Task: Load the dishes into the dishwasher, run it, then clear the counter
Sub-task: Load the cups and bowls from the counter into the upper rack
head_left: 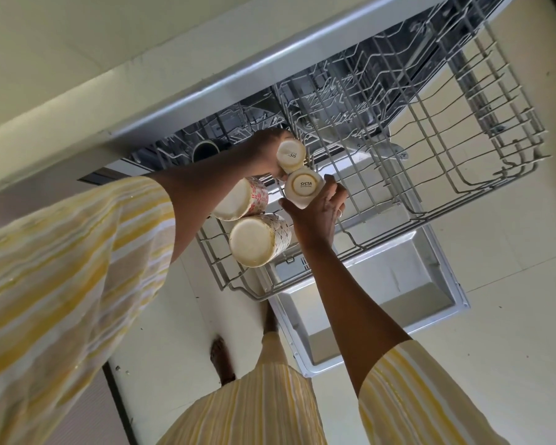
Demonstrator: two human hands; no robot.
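Yellow-striped cloth fills the near edge of the view: the left sleeve (61, 268) is wide and close, and the right sleeve (414, 396) is lower, at the right side. Both bare forearms reach forward to the wire rack (446, 175), which is pulled out over the open dishwasher door (398, 277).

The left hand (264, 152) has its grip closed around a small cream cup (291, 154), bottom up, at the back-left part of the rack, near the edge of the worktop (61, 139). The right hand (318, 213) holds the SISTA cup (302, 187) (the word is printed on its base), with the thumb on one side and the fingers on the other. This cup is also bottom up and seems to touch the other one.

Just beside them, on the left side of the rack, two bigger cups stand upside down and tilted: the red-patterned cup (239, 200) and, nearer to the front rim, the grey-patterned cup (257, 240). They are close together.

The right part of the rack is bare wire and prongs, a wide open room. Pale floor (511, 332) lies around the door, and one foot (222, 358) stands left of the door's edge.
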